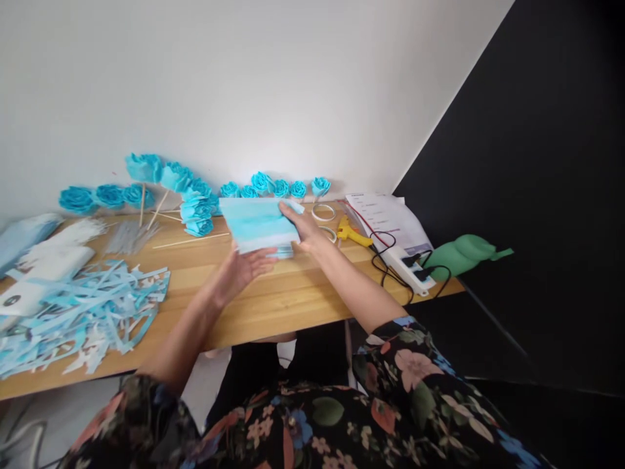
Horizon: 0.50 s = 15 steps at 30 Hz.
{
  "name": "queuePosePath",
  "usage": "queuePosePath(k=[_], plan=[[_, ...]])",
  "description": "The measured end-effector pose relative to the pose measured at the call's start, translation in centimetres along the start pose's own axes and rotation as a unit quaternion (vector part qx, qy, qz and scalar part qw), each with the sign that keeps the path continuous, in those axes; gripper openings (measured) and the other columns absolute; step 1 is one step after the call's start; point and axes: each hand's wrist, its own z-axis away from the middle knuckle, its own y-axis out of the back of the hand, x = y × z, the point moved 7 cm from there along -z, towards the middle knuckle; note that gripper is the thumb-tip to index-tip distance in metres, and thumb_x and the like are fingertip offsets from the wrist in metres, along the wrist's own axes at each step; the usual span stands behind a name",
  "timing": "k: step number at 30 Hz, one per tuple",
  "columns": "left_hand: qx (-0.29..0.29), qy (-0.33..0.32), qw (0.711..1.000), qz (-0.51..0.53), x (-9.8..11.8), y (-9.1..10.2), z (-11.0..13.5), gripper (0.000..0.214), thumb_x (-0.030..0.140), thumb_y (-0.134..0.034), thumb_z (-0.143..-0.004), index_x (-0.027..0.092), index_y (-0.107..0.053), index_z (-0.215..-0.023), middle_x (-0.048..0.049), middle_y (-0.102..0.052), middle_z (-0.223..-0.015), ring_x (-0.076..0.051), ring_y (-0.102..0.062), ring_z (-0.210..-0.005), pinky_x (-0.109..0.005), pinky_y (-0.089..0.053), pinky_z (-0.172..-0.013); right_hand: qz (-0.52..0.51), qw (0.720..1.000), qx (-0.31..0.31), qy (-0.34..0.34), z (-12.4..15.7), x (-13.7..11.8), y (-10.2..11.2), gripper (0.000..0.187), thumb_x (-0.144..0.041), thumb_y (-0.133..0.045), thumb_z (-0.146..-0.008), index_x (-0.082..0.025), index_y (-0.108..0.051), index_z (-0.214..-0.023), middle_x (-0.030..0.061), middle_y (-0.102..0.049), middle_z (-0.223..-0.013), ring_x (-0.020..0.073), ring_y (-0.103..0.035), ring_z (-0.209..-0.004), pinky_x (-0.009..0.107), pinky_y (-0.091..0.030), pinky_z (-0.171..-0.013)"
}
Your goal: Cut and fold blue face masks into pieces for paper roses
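A stack of light blue face masks (pixel 254 223) is held just above the wooden table (pixel 273 303). My left hand (pixel 244 268) supports its near edge from below, palm up with the fingers curved under it. My right hand (pixel 305 229) grips the stack's right end, thumb on top. Behind the stack stands a row of blue fabric roses (pixel 280 187) along the wall, and more roses on wooden sticks (pixel 146 170) lean to the left.
A heap of blue and white cut strips (pixel 83 312) covers the table's left part. A yellow glue gun (pixel 352 233), tape rolls (pixel 323 212), papers (pixel 385 218), a white power strip (pixel 407 268) with black cables and a green object (pixel 463 254) lie at the right end.
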Motion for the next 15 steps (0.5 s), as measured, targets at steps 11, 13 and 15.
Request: queuePosePath(k=[11,13,15], plan=[[0.082,-0.058,0.990,0.099,1.6,3.4,-8.9,0.059,0.064,-0.068,-0.085,0.016,-0.068,-0.118,-0.0136,-0.075,-0.116,-0.033,-0.069,-0.118,-0.043,-0.060,-0.094,0.311,0.936,0.093,0.136,-0.6,-1.3,4.3,0.044,-0.061,-0.062,-0.085,-0.019,-0.064,-0.073,-0.0019,-0.055,-0.066,0.0145,-0.052,-0.072,0.025,-0.042,-0.068],[0.134,-0.060,0.986,0.076,0.3,4.2,-9.1,0.044,0.037,-0.083,-0.076,0.017,-0.070,-0.113,-0.0099,-0.077,-0.113,-0.027,-0.071,-0.110,-0.035,-0.061,-0.089,0.329,0.927,0.106,0.144,-0.5,-1.1,5.1,0.049,-0.065,-0.055,-0.089,-0.020,-0.058,-0.068,-0.0019,-0.051,-0.064,0.0139,-0.049,-0.070,0.026,-0.041,-0.068],[0.186,-0.060,0.979,0.061,-0.7,4.9,-9.0,0.041,0.021,-0.084,-0.071,0.018,-0.071,-0.110,-0.0068,-0.077,-0.110,-0.023,-0.072,-0.104,-0.028,-0.061,-0.081,0.324,0.927,0.115,0.149,-0.4,-0.7,5.8,0.053,-0.068,-0.051,-0.089,-0.020,-0.056,-0.068,-0.0011,-0.050,-0.065,0.0144,-0.048,-0.070,0.026,-0.042,-0.068]])
